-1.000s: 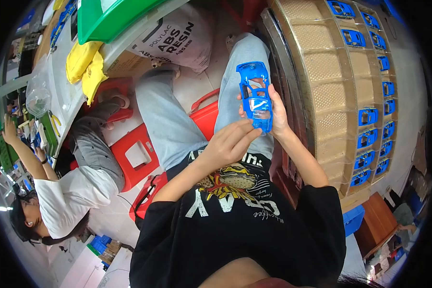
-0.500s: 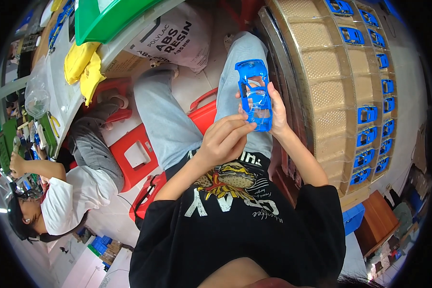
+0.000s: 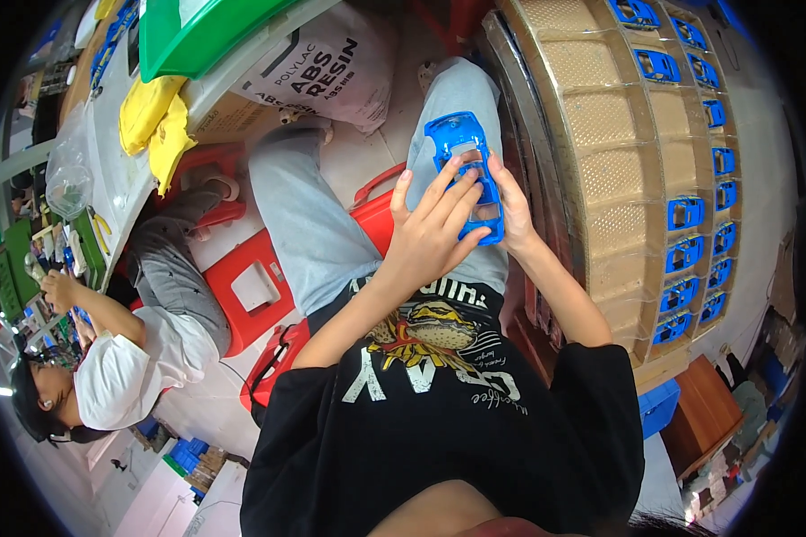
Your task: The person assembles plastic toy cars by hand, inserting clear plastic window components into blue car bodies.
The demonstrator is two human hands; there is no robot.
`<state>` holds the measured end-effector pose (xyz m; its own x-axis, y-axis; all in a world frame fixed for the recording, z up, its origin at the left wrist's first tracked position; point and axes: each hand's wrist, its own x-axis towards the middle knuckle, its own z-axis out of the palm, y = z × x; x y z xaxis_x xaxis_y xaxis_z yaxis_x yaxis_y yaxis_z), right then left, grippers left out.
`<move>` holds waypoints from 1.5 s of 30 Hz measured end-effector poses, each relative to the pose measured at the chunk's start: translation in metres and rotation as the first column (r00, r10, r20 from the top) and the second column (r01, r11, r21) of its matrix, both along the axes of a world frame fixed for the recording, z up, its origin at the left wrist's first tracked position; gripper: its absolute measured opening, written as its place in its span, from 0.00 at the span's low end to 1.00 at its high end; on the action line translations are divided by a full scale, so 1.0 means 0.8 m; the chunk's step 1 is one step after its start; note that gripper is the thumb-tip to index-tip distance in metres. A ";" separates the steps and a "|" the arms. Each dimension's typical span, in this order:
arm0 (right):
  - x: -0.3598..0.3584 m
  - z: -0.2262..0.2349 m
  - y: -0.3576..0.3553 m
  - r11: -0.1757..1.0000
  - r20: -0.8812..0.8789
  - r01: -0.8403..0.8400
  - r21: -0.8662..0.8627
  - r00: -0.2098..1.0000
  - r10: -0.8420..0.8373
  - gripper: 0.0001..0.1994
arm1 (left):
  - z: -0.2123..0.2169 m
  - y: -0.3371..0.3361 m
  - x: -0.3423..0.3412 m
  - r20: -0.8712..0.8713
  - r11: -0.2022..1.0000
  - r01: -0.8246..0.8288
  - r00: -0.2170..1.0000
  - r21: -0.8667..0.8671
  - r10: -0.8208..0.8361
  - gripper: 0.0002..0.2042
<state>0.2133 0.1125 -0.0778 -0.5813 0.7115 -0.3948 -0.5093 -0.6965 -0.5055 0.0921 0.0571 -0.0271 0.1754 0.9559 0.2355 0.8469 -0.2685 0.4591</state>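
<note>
While a co-worker in a white top (image 3: 121,376) sits low at the far left with one hand (image 3: 55,288) out toward a cluttered workbench (image 3: 107,179), yellow plastic parts (image 3: 152,125) lie on that bench's edge beside a green tub (image 3: 197,36), and a white printed sack (image 3: 327,67) leans just behind them on the floor. Red plastic stools (image 3: 251,286) stand between the co-worker and the person's grey-trousered legs. Further right, the left hand (image 3: 430,233) is spread over the near half of a blue toy car body (image 3: 466,170), its fingers (image 3: 461,201) laid flat across the shell and curled loosely around its edge rather than clenched. That shell is held upright above the lap, its far end pointing away from the person, the window openings showing through. On its other side the right hand (image 3: 510,210) clasps the shell's right edge, thumb against the plastic and the rest of its fingers hidden behind, so both hands grip the same piece. To the right stands a tall stack of tan moulded trays (image 3: 600,179), and along its right side a row of more blue car bodies (image 3: 690,233) sits in pockets, one after another.
</note>
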 end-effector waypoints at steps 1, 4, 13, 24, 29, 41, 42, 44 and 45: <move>-0.002 0.008 0.001 1.000 0.059 0.000 0.010 0.998 -0.001 0.15 | -0.001 0.000 0.000 -0.001 1.000 -0.001 1.000 -0.001 0.001 0.14; -0.002 0.003 0.002 1.000 0.041 0.020 -0.006 0.999 -0.019 0.15 | -0.001 0.002 -0.002 0.014 0.999 0.031 0.999 -0.043 -0.031 0.16; 0.000 -0.002 -0.001 0.998 -0.042 -0.058 0.038 0.997 0.060 0.17 | -0.021 0.036 -0.012 0.698 0.871 -0.208 0.529 -0.446 0.484 0.12; -0.009 0.003 -0.001 0.934 0.388 -0.073 0.350 0.918 -0.074 0.12 | -0.059 0.043 -0.018 0.485 0.920 -0.276 0.786 -0.279 0.383 0.06; -0.014 -0.009 -0.001 0.859 0.554 -0.112 0.500 0.804 -0.218 0.05 | -0.058 0.046 -0.013 0.399 0.926 -0.323 0.837 -0.195 0.376 0.07; -0.019 -0.001 -0.002 0.868 0.576 -0.146 0.475 0.797 -0.181 0.03 | -0.077 0.046 -0.016 0.687 0.821 -0.116 0.490 -0.558 0.536 0.08; -0.017 -0.002 -0.003 0.868 0.577 -0.145 0.474 0.796 -0.182 0.03 | -0.071 0.046 -0.015 0.687 0.821 -0.114 0.491 -0.559 0.536 0.08; -0.014 -0.003 -0.003 0.846 0.608 -0.206 0.492 0.777 -0.164 0.03 | -0.059 0.043 -0.013 0.671 0.744 -0.066 0.384 -0.665 0.634 0.10; -0.014 -0.004 -0.004 0.846 0.608 -0.207 0.491 0.777 -0.162 0.03 | -0.059 0.042 -0.012 0.670 0.743 -0.067 0.383 -0.666 0.636 0.10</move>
<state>0.2018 0.1091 -0.0808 -0.3647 0.8968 -0.2504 0.0486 -0.2503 -0.9670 0.0821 0.0904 -0.0746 -0.2141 0.8710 -0.4422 -0.0807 0.4354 0.8966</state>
